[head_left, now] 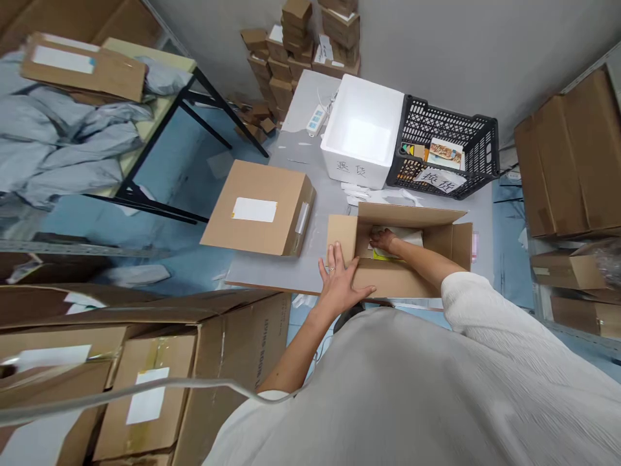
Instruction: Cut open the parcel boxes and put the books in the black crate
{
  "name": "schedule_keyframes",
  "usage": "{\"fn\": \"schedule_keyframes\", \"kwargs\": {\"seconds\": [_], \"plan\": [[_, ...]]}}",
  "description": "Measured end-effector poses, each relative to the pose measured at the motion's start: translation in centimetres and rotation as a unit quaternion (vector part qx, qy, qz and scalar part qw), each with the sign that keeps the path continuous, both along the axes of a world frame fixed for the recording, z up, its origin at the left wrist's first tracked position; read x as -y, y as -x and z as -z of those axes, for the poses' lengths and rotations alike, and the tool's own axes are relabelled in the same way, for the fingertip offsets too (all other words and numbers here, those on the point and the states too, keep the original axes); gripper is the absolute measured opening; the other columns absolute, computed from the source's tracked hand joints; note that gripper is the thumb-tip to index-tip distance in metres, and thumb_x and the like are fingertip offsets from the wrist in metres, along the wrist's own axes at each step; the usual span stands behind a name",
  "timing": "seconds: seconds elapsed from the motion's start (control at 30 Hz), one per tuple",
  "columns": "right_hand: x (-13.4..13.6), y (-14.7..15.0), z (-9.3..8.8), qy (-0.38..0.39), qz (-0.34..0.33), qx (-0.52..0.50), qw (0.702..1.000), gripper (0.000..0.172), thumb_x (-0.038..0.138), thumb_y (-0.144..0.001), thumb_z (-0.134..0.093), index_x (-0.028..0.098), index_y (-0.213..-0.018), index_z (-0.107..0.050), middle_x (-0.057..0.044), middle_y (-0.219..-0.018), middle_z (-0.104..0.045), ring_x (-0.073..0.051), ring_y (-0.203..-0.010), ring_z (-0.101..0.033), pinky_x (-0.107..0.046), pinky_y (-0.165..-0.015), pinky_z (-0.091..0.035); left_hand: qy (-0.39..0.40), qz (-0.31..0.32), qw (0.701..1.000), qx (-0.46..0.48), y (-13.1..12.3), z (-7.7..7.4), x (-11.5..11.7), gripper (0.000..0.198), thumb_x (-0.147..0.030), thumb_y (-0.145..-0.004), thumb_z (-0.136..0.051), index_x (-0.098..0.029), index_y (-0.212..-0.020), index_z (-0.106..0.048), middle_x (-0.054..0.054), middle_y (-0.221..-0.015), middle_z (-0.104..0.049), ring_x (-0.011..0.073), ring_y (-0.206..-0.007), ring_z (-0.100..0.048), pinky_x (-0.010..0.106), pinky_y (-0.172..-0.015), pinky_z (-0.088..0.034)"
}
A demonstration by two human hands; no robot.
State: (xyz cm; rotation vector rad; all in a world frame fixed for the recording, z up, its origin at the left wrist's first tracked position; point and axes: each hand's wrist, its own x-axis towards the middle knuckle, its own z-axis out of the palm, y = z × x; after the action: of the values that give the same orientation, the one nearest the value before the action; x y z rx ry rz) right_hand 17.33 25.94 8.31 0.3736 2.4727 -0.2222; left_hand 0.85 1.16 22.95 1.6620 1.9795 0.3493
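Note:
An open cardboard box (402,283) stands at the front of the grey table with its flaps up. My left hand (338,281) is spread across the box's left flap and near corner, thumb toward me, holding nothing. My right hand (384,240) reaches down inside the box, with bent fingers at its left end. Beneath and beside that hand lie a white flat item (410,237) and something yellow-green (382,255). The fingertips are partly hidden, so what they grip is unclear.
A closed carton (262,207) with a white label sits on the table's left. Behind the open box stand a white foam bin (361,129) and a black plastic crate (446,145) holding small packages. A power strip (317,120) lies near the bin. Large cartons (242,349) flank my left.

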Motion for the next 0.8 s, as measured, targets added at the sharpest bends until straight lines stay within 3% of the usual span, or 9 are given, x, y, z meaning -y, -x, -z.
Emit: {"fn": "schedule_keyframes", "kwargs": {"seconds": [0.13, 0.3, 0.4, 0.8], "plan": [[0.4, -0.5, 0.5, -0.018, -0.013, 0.024, 0.999, 0.051, 0.012, -0.105, -0.058, 0.024, -0.154, -0.068, -0.017, -0.171, -0.06, -0.034, -0.144, -0.064, -0.05, -0.114, -0.054, 0.012, 0.001, 1.0, 0.005, 0.1, -0.6, -0.1, 0.078, -0.067, -0.083, -0.093, -0.021, -0.144, -0.075, 0.022, -0.195, -0.002, 0.0517, -0.18, 0.006, 0.08, -0.14, -0.006], [1.2, -0.8, 0.7, -0.025, -0.025, 0.0, 0.999, 0.043, 0.011, -0.11, -0.048, 0.015, -0.147, -0.072, -0.023, -0.154, -0.07, -0.033, -0.126, -0.07, -0.049, -0.107, -0.051, 0.017, 0.0, 1.0, 0.009, 0.2, -1.0, -0.4, 0.064, -0.065, -0.083, -0.094, -0.021, -0.127, -0.079, 0.019, -0.196, -0.001, 0.0516, -0.18, 0.005, 0.081, -0.14, -0.005], [1.1, -0.6, 0.7, -0.023, -0.033, -0.009, 0.999, 0.042, 0.01, -0.11, -0.048, 0.015, -0.142, -0.074, -0.022, -0.148, -0.073, -0.031, -0.121, -0.07, -0.048, -0.105, -0.05, 0.017, -0.002, 1.0, 0.008, 0.2, -1.1, -0.4, 0.063, -0.064, -0.082, -0.095, -0.021, -0.125, -0.079, 0.02, -0.196, -0.003, 0.0521, -0.18, 0.005, 0.082, -0.14, -0.005], [-0.3, 0.9, -0.8, -0.024, -0.038, 0.005, 0.999, 0.041, 0.009, -0.11, -0.049, 0.013, -0.135, -0.081, -0.022, -0.143, -0.077, -0.034, -0.134, -0.067, -0.047, -0.11, -0.053, 0.015, 0.002, 1.0, 0.003, 0.3, -0.8, -0.7, 0.062, -0.063, -0.084, -0.094, -0.02, -0.126, -0.078, 0.022, -0.195, 0.001, 0.0517, -0.18, 0.006, 0.082, -0.139, -0.005]]}}
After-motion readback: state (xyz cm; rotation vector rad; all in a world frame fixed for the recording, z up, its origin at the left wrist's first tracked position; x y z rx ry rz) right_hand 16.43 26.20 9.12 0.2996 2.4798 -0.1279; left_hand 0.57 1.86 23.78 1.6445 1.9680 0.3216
